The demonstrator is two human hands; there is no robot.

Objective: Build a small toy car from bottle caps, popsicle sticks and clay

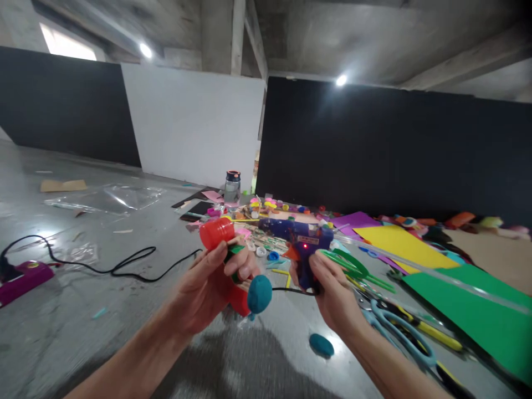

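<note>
My right hand (328, 277) grips a dark blue hot glue gun (305, 241) by its handle. The gun has an orange trigger and a lit red light, and its nozzle points left. My left hand (220, 271) is closed around a craft piece with a red cylinder (216, 233) on top, a green part and thin wooden sticks. At its lower end is a blue ball (260, 294); another red part shows beneath my fingers. The nozzle is close to the red cylinder, but whether they touch I cannot tell. A blue oval lump (321, 345) lies below the glue gun.
At the right are scissors (401, 332), a yellow-handled cutter (438, 335) and coloured sheets (469, 310). Small craft pieces and sticks spread across the middle, with a bottle (232, 185) behind. A black cable (133, 260) runs left to a purple power strip (27, 282).
</note>
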